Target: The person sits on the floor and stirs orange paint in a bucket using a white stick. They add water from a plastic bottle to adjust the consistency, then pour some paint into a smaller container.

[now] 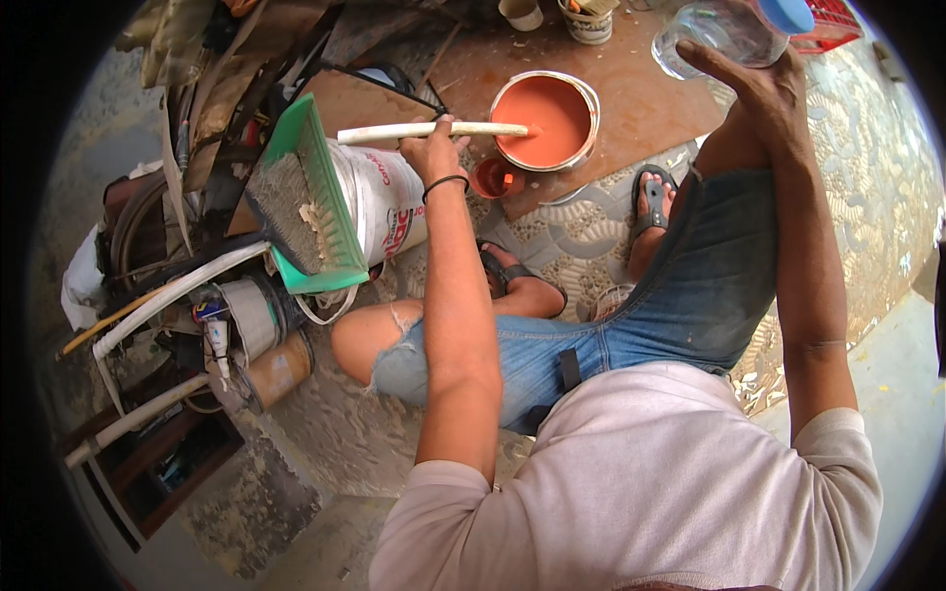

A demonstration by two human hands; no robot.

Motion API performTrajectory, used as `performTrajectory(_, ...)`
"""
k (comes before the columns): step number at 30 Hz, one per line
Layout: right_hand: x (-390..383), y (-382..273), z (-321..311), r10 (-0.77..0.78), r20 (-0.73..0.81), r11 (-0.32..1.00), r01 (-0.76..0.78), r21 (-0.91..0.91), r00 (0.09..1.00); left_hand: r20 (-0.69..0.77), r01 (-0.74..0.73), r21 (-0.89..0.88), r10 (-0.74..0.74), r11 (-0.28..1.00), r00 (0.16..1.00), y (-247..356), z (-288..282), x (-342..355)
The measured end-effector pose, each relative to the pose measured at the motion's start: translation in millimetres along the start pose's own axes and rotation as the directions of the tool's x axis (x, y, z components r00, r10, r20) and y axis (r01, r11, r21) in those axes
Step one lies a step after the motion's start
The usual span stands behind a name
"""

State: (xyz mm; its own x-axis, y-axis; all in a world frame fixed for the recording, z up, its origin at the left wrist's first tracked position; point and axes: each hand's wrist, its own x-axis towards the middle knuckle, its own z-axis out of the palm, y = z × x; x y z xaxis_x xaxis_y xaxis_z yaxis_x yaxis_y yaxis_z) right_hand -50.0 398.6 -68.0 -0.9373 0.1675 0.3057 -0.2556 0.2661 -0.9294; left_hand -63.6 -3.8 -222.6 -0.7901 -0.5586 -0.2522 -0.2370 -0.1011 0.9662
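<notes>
My left hand [432, 156] is closed around a pale stick [384, 131]. The stick's right end reaches over the rim of a white bucket [592, 100] and touches the orange paint [540, 113] in it. At the upper right, my right hand [774, 84] grips a clear plastic bottle [724, 37] with a blue cap [786, 14]. The bottle lies tilted above my knee, and its top edge is cut off by the frame. A small orange-stained cup [487, 179] stands close beside the paint bucket, just right of my left hand.
A green dustpan [317, 187] holding debris leans against a large white bucket [392, 197] on the left. Boards, sticks and cans [281, 372] are heaped further left. Two small pots [589, 22] stand at the back on a brown board [650, 89]. A red crate [826, 28] is far right.
</notes>
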Motion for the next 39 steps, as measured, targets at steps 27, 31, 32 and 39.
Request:
performTrajectory(27,-20,-28,14,0.029,0.302,1.000,-0.029,-0.005,0.953,0.409,-0.699,-0.270,0.736,0.662,0.539,171,68,-138)
performTrajectory(31,-35,-38,21,0.125,0.386,0.990,-0.140,0.012,0.914,0.670,-0.845,-0.366,0.740,0.389,0.051,250,81,-160)
performTrajectory(32,-39,-45,23,0.103,0.411,0.990,-0.134,0.048,0.906,0.646,-0.854,-0.450,0.756,0.260,-0.110,256,90,-151)
performTrajectory(39,-55,-73,39,-0.019,0.572,0.981,-0.094,0.167,0.820,0.818,-0.767,-0.417,0.570,0.488,-0.081,285,49,-176)
